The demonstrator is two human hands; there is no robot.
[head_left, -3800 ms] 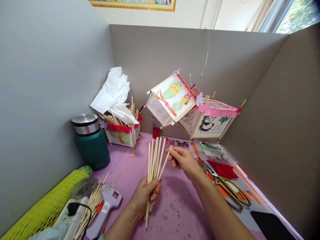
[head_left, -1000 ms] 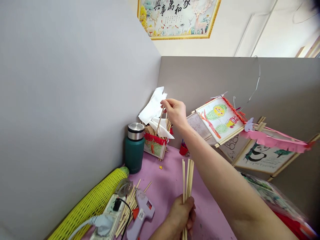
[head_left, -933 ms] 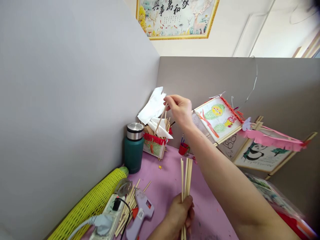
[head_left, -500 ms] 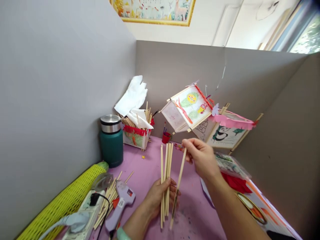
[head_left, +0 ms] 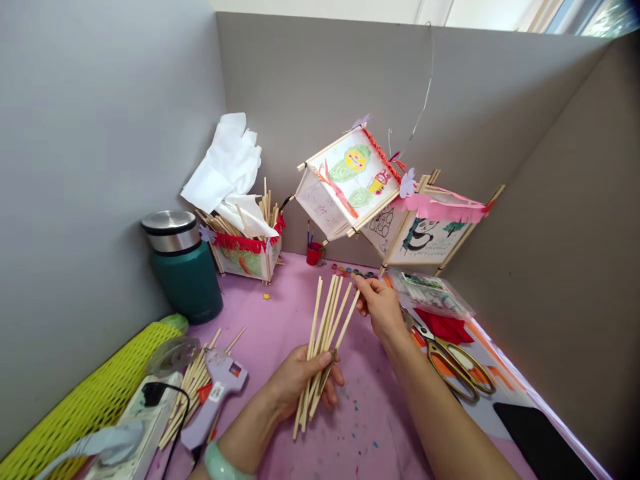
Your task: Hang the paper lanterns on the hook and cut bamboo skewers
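My left hand [head_left: 300, 377] grips a bundle of thin wooden sticks [head_left: 325, 320] upright above the purple table [head_left: 280, 320]. Pinching the top end of the rightmost stick [head_left: 348, 320] in that bundle is my right hand [head_left: 380, 308]. At the back left stands a decorated paper box [head_left: 245, 257] holding more sticks and crumpled white paper [head_left: 227, 170].
A green flask [head_left: 183, 267] stands at the left wall. A lilac glue gun [head_left: 213, 400], loose sticks [head_left: 193, 387] and a power strip [head_left: 135, 427] lie front left. Scissors [head_left: 453, 363], red paper and a plastic bag lie at right. Painted paper lanterns [head_left: 350, 180] hang behind.
My right hand drew one stick from the box at the back, carried it down and set it against the bundle in my left hand. The view tilted down.
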